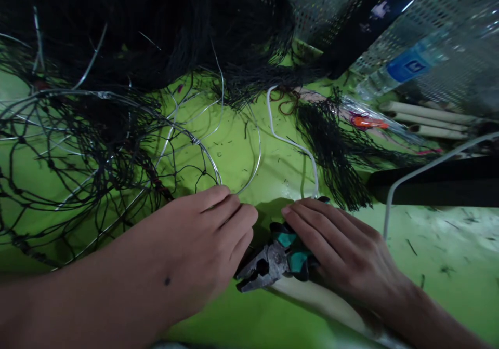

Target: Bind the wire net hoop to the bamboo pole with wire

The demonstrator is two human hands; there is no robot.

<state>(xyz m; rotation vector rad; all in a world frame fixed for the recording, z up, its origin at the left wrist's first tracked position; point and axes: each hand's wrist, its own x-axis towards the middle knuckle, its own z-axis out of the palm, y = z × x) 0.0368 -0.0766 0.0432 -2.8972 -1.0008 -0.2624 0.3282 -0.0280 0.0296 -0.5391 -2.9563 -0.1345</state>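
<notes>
My left hand (202, 240) is closed, its fingertips curled round the end of a thin silvery wire ring (212, 164). Knotted black netting (89, 167) hangs about that ring on the left. Wrapped over the green-and-black handles of a pair of pliers is my right hand (343, 245). The pliers (273, 260) point left, their metal jaws slightly apart and close beside my left hand. Under the pliers and right hand lies a pale round rod (319, 299). My left fingertips and part of the pliers' handles are hidden.
Dark net strands (163, 27) are heaped at the back of the green surface (241, 136). A bent white wire (292, 141) lies beyond my right hand. At the right are a plastic bottle (405, 68), pale tubes (432, 118), a black bundle (335, 151) and a perforated basket (319, 6).
</notes>
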